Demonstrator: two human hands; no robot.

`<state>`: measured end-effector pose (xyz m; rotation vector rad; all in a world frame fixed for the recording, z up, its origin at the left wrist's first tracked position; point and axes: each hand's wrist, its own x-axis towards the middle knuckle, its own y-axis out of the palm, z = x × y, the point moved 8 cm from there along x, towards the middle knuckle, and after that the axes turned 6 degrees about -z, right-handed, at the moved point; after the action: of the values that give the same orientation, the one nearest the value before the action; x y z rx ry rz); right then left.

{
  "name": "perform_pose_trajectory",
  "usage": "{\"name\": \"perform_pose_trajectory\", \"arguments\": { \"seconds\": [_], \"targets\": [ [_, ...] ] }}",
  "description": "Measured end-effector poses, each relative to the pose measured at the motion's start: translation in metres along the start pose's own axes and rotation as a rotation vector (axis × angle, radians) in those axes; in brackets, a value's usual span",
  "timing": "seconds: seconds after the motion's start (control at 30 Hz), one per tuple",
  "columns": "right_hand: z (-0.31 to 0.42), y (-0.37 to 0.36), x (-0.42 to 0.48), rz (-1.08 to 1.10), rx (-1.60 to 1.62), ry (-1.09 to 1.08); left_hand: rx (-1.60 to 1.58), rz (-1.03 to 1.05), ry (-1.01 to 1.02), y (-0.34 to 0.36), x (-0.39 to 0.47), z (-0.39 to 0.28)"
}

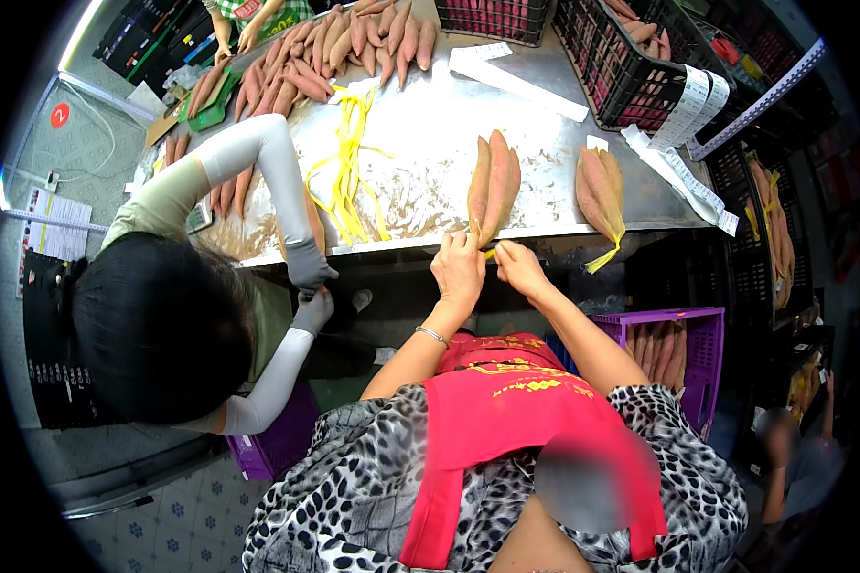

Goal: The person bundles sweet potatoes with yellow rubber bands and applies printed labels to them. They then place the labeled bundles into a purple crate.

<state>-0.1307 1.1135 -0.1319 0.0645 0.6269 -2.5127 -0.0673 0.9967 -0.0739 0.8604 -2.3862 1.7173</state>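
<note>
A yellow mesh bag of sweet potatoes (498, 186) lies at the metal table's front edge, its neck towards me. My left hand (460, 271) grips the gathered neck. My right hand (522, 268) pinches a yellow end of the mesh beside it; whether a knot is formed there is hidden by the fingers. To the right rests another mesh bag of sweet potatoes (599, 188), its yellow end tied and hanging over the edge, with a white tag (597, 142) at its top. Loose yellow mesh sleeves (351, 165) are strewn to the left.
Loose sweet potatoes (330, 43) are heaped at the back of the metal table (416, 154). A black crate (638, 86) and printed label strips (681, 175) stand right. A gloved co-worker (165, 329) works close on my left. A purple crate (706, 358) holds bagged sweet potatoes.
</note>
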Motion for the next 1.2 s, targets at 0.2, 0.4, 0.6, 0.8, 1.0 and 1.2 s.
{"name": "perform_pose_trajectory", "arguments": {
  "seconds": [0.2, 0.4, 0.6, 0.8, 1.0, 1.2],
  "targets": [
    [0.13, -0.017, -0.003, -0.239, -0.485, -0.889, 0.024, -0.394, 0.328, -0.047, 0.009, 0.0],
    [0.15, -0.012, 0.06, -0.007, -0.316, -0.862, -0.033, -0.446, 0.47, -0.079, 0.049, 0.006],
    [0.105, 0.024, 0.131, 0.507, -0.17, -0.392, -0.04, -0.345, 0.855, -0.082, 0.053, 0.005],
    [0.068, 0.05, 0.129, 0.819, -0.171, 0.071, -0.001, 0.009, 1.175, -0.069, 0.042, 0.01],
    [0.057, 0.068, 0.136, 0.809, -0.453, 0.049, -0.041, 0.029, 1.309, -0.063, 0.023, 0.0],
    [0.063, 0.065, 0.129, 0.483, -0.303, -0.096, 0.043, 0.071, 1.127, -0.048, 0.023, 0.01]
  ]
}}
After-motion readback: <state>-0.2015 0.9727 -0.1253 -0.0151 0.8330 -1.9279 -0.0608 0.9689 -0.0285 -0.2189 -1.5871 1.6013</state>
